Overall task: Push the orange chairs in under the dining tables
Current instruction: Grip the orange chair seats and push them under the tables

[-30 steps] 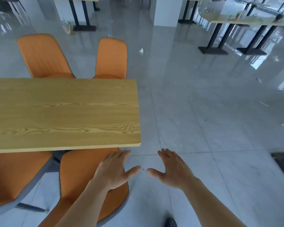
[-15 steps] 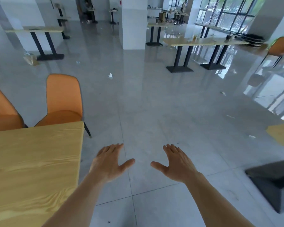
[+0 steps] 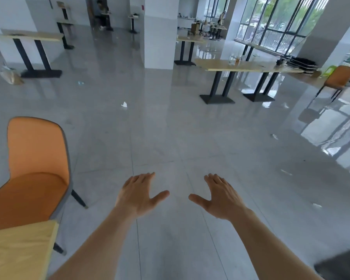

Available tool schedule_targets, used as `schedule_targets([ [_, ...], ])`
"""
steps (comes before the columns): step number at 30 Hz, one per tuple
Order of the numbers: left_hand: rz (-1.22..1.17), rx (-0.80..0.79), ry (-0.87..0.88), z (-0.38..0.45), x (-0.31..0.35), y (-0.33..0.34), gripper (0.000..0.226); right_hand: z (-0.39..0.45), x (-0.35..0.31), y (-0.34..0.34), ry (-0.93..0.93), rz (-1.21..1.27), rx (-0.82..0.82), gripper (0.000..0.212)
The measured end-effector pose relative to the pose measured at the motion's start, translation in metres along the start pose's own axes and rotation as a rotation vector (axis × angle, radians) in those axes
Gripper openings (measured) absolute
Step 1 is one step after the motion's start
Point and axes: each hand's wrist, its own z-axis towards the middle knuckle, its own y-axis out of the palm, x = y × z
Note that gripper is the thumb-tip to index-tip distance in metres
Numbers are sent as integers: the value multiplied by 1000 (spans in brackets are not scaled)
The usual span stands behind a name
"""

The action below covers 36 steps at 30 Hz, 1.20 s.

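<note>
Over bare floor | left hand (image 3: 138, 196), right hand (image 3: 220, 198) fingers spread, empty | orange chair (image 3: 35, 168) now nearer, table (image 3: 18, 249) corner only

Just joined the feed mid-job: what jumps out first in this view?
Two bare hands, the left hand and right hand, are stretched out open and empty over grey floor, low in the centre. An orange chair stands at the left, its seat tucked partly behind the corner of a wooden table. Another orange chair stands far off at the right, near the windows.
</note>
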Motion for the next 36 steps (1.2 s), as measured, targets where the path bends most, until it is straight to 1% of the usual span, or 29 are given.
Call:
schedule_targets([
  [6, 30, 35, -33, 136, -38, -19, 102, 148, 1, -25, -27, 13, -17, 111],
  [12, 53, 41, -92, 291, -78, -34, 99, 330, 9, -44, -91, 18, -30, 112],
  [14, 62, 51, -113, 333, -87, -46, 98, 381, 10, -57, -119, 8, -46, 113],
  [18, 49, 106, -201, 434, -118, -86, 97, 515, -3, -97, -178, 8, -72, 112],
  [24, 52, 158, -327, 528, -198, -130, 96, 666, -64, -128, -325, -11, -94, 114],
  [28, 38, 183, -412, 583, -267, -141, 96, 763, -117, -128, -398, -33, -91, 128],
  [30, 17, 202, -451, 612, -305, -147, 97, 812, -150, -128, -426, -48, -99, 130],
  [34, -19, 234, -524, 671, -392, -173, 93, 910, -231, -136, -495, -103, -124, 111],
  [36, -40, 252, -568, 697, -439, -192, 93, 958, -277, -142, -519, -115, -131, 109],
])
